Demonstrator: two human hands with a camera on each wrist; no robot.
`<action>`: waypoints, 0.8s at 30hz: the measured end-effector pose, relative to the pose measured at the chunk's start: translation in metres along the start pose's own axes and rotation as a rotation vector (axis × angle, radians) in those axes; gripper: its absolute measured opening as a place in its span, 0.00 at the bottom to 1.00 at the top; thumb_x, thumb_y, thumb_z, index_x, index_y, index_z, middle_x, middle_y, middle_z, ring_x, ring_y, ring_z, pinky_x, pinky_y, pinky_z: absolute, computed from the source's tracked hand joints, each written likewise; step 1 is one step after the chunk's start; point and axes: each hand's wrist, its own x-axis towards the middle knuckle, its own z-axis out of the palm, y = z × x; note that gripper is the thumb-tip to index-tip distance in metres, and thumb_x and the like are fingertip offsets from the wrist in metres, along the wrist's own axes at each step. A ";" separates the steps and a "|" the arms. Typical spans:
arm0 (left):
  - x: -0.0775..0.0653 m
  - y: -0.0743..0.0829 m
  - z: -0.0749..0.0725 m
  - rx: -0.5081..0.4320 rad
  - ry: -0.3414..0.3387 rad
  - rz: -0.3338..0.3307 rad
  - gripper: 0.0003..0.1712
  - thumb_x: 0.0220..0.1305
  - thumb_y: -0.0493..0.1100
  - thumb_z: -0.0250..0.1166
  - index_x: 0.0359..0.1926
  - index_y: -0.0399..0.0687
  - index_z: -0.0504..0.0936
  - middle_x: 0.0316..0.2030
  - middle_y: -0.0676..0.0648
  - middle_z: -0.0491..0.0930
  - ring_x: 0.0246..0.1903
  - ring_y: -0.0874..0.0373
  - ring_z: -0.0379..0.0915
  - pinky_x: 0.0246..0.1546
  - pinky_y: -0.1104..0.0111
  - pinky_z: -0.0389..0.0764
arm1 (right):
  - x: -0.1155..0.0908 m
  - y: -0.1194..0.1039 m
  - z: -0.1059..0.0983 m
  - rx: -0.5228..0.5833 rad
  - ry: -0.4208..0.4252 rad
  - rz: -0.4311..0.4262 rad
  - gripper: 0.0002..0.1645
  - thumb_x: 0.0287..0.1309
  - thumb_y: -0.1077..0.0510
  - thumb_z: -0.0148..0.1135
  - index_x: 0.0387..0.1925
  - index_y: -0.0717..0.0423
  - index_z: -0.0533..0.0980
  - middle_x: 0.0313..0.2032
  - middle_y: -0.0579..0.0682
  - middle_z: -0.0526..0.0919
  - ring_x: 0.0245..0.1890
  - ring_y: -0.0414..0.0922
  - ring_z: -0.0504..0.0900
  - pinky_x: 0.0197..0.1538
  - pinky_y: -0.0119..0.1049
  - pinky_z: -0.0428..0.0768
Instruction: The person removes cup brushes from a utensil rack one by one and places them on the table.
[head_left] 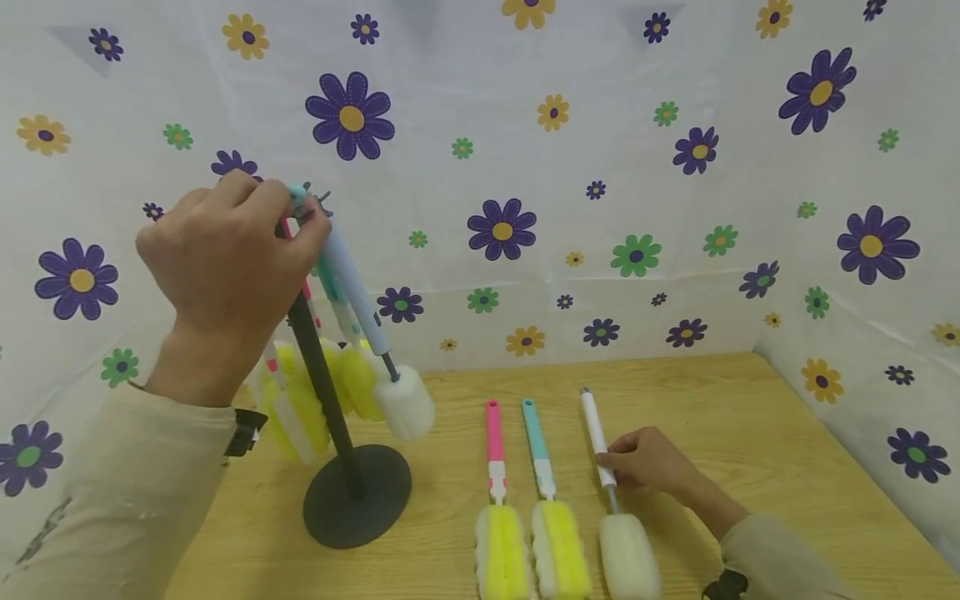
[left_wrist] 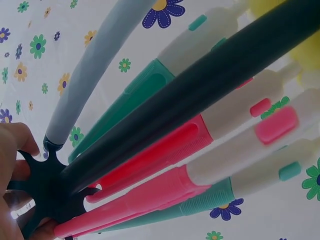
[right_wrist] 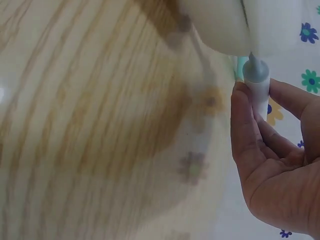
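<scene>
My left hand [head_left: 228, 250] grips the top of a black stand [head_left: 318, 358], its fingers around the hooked hub [left_wrist: 47, 195]. Several sponge bottle brushes hang from the hooks: a grey-blue-handled one [head_left: 352, 283] with a white sponge head, and pink and green ones [head_left: 333, 287] with yellow and white heads. On the table, my right hand [head_left: 656, 467] pinches the handle of a white-handled bottle brush [head_left: 595, 425] between thumb and fingers. The right wrist view shows the white brush handle [right_wrist: 257, 90] between those fingertips, its pale sponge head above.
Left of the white brush lie a blue-handled brush [head_left: 537, 437] and a pink-handled brush [head_left: 495, 433], both with yellow and white sponge heads. The stand's round base [head_left: 337, 525] rests on the wooden table [head_left: 720, 417]. A flower-patterned cloth [head_left: 420, 192] hangs behind.
</scene>
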 end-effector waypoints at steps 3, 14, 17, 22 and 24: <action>0.001 0.001 0.000 0.001 0.005 0.001 0.22 0.57 0.49 0.52 0.15 0.37 0.75 0.15 0.41 0.72 0.09 0.48 0.56 0.10 0.62 0.50 | 0.005 0.001 0.005 -0.059 0.006 0.002 0.17 0.50 0.51 0.61 0.30 0.63 0.79 0.25 0.51 0.81 0.25 0.43 0.79 0.31 0.38 0.77; -0.001 0.000 0.000 0.005 0.017 0.000 0.22 0.56 0.49 0.53 0.17 0.36 0.77 0.14 0.41 0.73 0.08 0.49 0.55 0.09 0.63 0.51 | 0.012 0.002 0.014 -0.175 0.062 0.059 0.14 0.48 0.50 0.62 0.22 0.57 0.79 0.19 0.47 0.77 0.19 0.40 0.72 0.26 0.34 0.73; -0.001 -0.001 0.001 0.000 0.027 0.005 0.22 0.56 0.49 0.53 0.17 0.36 0.77 0.14 0.41 0.73 0.08 0.49 0.55 0.09 0.63 0.51 | 0.014 0.002 0.016 -0.180 0.064 0.066 0.14 0.48 0.50 0.62 0.22 0.57 0.79 0.19 0.47 0.77 0.19 0.40 0.72 0.26 0.34 0.73; -0.001 -0.001 0.002 0.000 0.025 0.009 0.21 0.56 0.49 0.53 0.16 0.36 0.76 0.14 0.41 0.73 0.08 0.49 0.56 0.10 0.63 0.50 | 0.015 0.002 0.018 -0.175 0.073 0.096 0.13 0.47 0.50 0.63 0.23 0.57 0.79 0.19 0.47 0.78 0.20 0.40 0.73 0.26 0.34 0.74; -0.001 0.000 0.003 0.005 0.026 0.009 0.22 0.57 0.49 0.52 0.17 0.36 0.76 0.14 0.41 0.73 0.08 0.49 0.55 0.10 0.63 0.50 | 0.014 0.002 0.018 -0.167 0.073 0.088 0.13 0.47 0.50 0.63 0.24 0.57 0.79 0.19 0.47 0.78 0.20 0.41 0.74 0.27 0.34 0.75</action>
